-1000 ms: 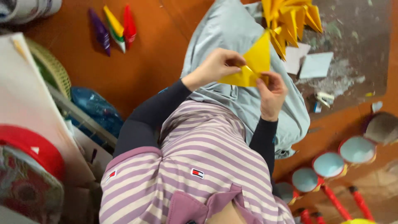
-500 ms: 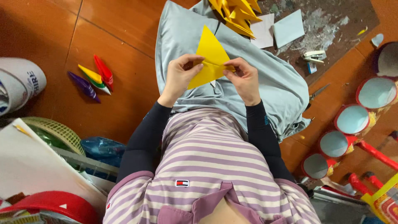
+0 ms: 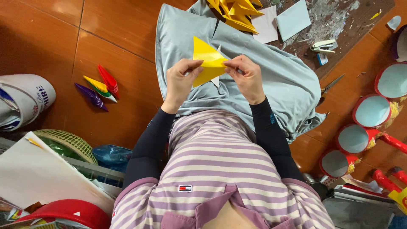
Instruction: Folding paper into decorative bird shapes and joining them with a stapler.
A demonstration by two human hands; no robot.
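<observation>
The shiny brown tile floor fills the upper left of the frame; it looks smooth and hard. Over your lap in the middle lies a soft grey cloth, wrinkled and floppy; your striped purple and white shirt fills the bottom middle. At the lower left sits a flat white sheet next to a round green basket with little holes. Down the right edge runs a row of round paper cups with red rims and pale blue insides. At the top middle is a pile of pointy yellow folded papers; just right of it lie two pale square papers. On the floor at the left lie small pointy paper shapes, red, yellow and purple, side by side. A small stapler rests at the upper right.

In the middle of the frame, above the cloth, you hold a yellow folded paper, thin and crisp with a sharp tip. Your left hand pinches its left side, thumb and fingers pressed together on the paper; your right hand pinches its right side the same way, fingertips squeezed on the fold.
</observation>
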